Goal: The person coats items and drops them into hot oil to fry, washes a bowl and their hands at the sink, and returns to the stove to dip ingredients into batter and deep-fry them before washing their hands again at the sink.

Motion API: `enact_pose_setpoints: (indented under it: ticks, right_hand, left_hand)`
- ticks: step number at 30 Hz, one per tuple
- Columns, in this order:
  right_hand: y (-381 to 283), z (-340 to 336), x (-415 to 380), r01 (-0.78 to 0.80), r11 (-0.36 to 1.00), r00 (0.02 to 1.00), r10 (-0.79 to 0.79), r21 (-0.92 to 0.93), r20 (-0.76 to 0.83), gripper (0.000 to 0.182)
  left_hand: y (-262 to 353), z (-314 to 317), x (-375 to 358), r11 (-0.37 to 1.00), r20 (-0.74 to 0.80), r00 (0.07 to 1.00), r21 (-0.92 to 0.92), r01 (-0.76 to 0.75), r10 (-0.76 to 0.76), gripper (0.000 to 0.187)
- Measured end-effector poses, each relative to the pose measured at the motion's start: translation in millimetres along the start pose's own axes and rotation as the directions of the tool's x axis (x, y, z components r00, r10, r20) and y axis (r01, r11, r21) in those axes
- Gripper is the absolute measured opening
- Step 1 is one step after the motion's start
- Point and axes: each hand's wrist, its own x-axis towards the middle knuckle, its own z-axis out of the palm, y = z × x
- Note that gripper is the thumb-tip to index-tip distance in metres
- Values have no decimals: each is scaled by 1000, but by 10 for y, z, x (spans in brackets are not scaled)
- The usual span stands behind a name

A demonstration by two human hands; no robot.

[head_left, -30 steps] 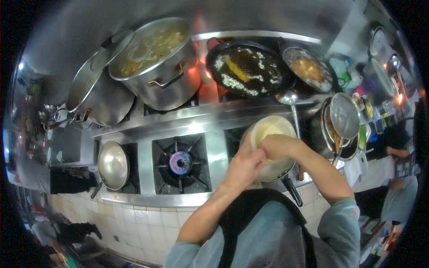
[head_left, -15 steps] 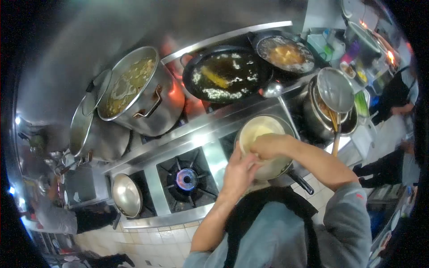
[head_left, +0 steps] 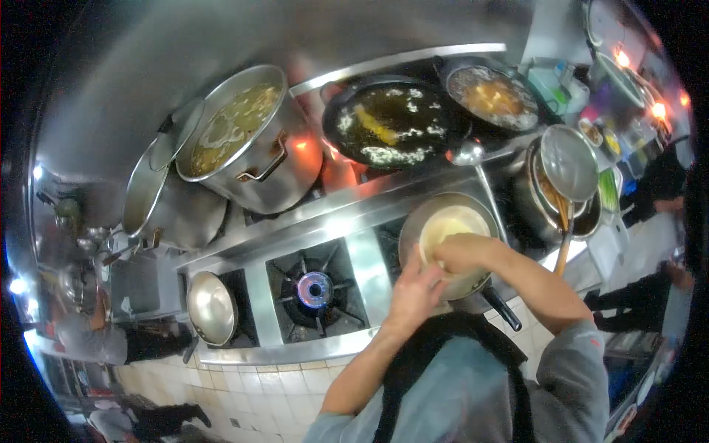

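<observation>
A white bowl (head_left: 427, 238) holding a pale yellow mixture is over a frying pan (head_left: 415, 216) with a black handle (head_left: 502, 308). My left hand (head_left: 416, 294) grips the bowl's near left side, with the thumb and fingers at its rim. Reaching in from the right, my right hand (head_left: 467, 255) is curled down into the bowl, its fingertips hidden in it. I cannot make out what it holds. Beyond the pan lies a ladle (head_left: 469, 153), its long handle running past the pan's right side.
A lit burner (head_left: 314, 289) is left of my hands, with an empty pan (head_left: 212, 308) further left. Behind are a large stockpot (head_left: 277, 184), a dark pan of oil (head_left: 343, 153) and another bubbling pan (head_left: 447, 70). A strainer (head_left: 569, 162) rests over a pot on the right.
The view has shifted, so the stove appears further right. The bowl sits slightly further right over the pan. Both hands remain at the bowl.
</observation>
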Motion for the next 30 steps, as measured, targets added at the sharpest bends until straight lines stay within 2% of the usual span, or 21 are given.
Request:
enact_pose_setpoints:
  ticks: [4, 6, 10, 12, 16, 19, 21, 22, 24, 28, 30]
  right_hand:
    - [130, 267, 22, 38, 999, 999, -38, -1, 27, 25]
    - [156, 376, 9, 48, 998, 999, -47, 29, -19, 24]
    - [105, 362, -69, 52, 998, 998, -51, 40, -27, 23]
    - [122, 401, -74, 52, 996, 997, -47, 76, -69, 21]
    - [148, 451, -69, 68, 994, 995, -61, 90, -77, 22]
    - [33, 280, -122, 29, 998, 999, -27, 58, -33, 21]
    - [-60, 103, -186, 59, 997, 997, -57, 46, -51, 21]
    - [-51, 48, -192, 56, 997, 997, -54, 47, -47, 21]
    - [-14, -73, -207, 109, 993, 979, -113, -34, -170, 18]
    - [-141, -616, -276, 121, 991, 975, -130, -58, -181, 18]
    - [-198, -832, -288, 194, 973, 933, -222, -125, -284, 14]
  left_hand:
    - [-80, 103, -160, 999, -21, 999, -13, -33, 33, 22]
    - [-111, 127, -221, 997, 33, 999, -63, -38, 40, 16]
    - [-134, 210, -251, 998, 14, 1000, -65, 15, -14, 22]
    - [-140, 191, -243, 996, 43, 997, -70, -57, 60, 22]
    - [-136, 164, -234, 992, 5, 993, -33, -121, 121, 24]
    - [-124, 103, -212, 990, -4, 990, -28, -138, 138, 24]
    - [-86, 55, -198, 998, 82, 996, -49, -27, 31, 22]
    - [-75, 26, -176, 998, 84, 996, -53, -25, 30, 22]
    - [-57, -56, -118, 999, 59, 998, -2, -33, 33, 19]
    - [19, -265, 37, 1000, 38, 999, 22, 11, -12, 18]
    - [47, -384, 141, 1000, -19, 1000, -11, -24, 24, 19]
